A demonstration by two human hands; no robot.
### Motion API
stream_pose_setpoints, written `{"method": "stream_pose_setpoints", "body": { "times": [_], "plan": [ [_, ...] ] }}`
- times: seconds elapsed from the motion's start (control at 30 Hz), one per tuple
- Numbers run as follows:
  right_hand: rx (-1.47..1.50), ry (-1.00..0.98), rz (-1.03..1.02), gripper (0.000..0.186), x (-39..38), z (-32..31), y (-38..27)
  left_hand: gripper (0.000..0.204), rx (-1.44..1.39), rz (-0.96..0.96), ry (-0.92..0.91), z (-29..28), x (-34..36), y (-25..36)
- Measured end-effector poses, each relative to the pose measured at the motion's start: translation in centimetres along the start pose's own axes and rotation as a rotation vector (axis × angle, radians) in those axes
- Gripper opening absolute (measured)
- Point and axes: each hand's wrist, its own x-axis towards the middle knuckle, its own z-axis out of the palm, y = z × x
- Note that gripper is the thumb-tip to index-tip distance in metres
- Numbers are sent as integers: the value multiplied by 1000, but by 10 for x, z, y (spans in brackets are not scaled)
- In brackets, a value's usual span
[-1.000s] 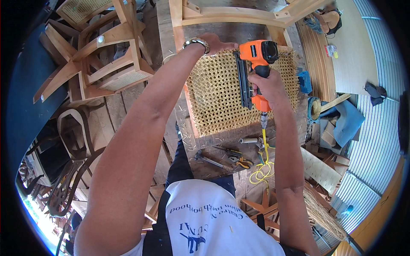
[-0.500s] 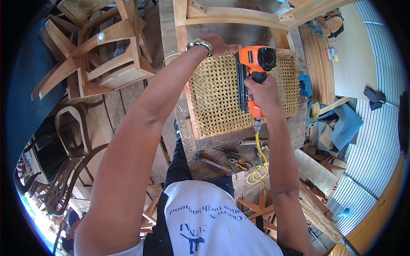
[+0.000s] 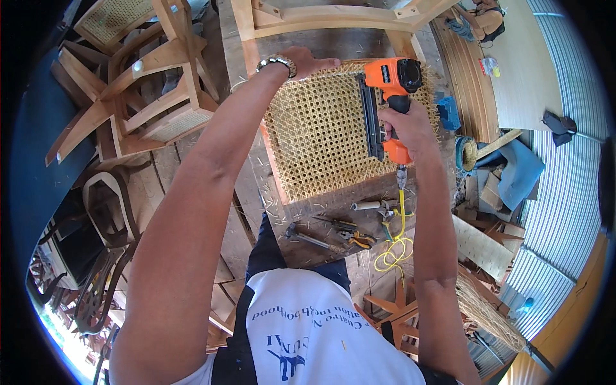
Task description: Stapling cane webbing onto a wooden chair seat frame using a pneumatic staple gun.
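Note:
My right hand is wrapped around the handle of an orange and black pneumatic nail gun. The gun's nose sits at the far edge of a woven cane webbing panel, which lies over a wooden chair frame. On the far left part of that edge rests my left hand, a finger stretched toward the gun and nothing visibly held. From the gun's lower end a yellow air hose runs down and coils near the bench edge.
On the near bench edge lie a hammer, pliers and a pale cylinder. Wooden chair frames are stacked at left. Right of the bench are long planks and a blue container. Loose cane scraps dot the bench.
The nail gun in my right hand has shifted right along the panel's far edge, widening its gap from my left hand. The whole view has also shifted slightly.

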Motion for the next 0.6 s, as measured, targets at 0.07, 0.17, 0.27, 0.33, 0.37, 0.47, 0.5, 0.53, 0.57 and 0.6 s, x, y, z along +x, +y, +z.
{"method": "stream_pose_setpoints", "body": {
  "times": [0.07,0.17,0.27,0.33,0.37,0.47,0.5,0.53,0.57,0.6],
  "plan": [
    [-9,-3,-6,12,5,-2,2,107,-7,17,48,4,2,-4],
    [-36,-19,-3,11,9,-1,0,105,-20,17,14,2,6,-4],
    [-77,-36,-11,11,14,2,1,104,-26,4,22,2,5,-2],
    [-97,-43,-22,11,17,5,3,103,-28,2,29,3,6,-3],
    [-86,-47,-20,12,19,7,3,103,-31,1,36,4,7,-4],
    [-83,-56,-16,12,23,9,7,105,-33,-13,15,3,9,-4],
    [-90,-60,-14,13,24,10,7,105,-34,-14,15,4,9,-5],
    [-92,-60,-14,13,24,10,7,106,-31,-6,20,4,7,-4],
    [-86,-53,-10,12,23,11,7,108,-28,2,25,3,5,-4],
    [-81,-46,-7,11,23,13,7,108,-31,1,25,5,7,-5]
  ]
}}
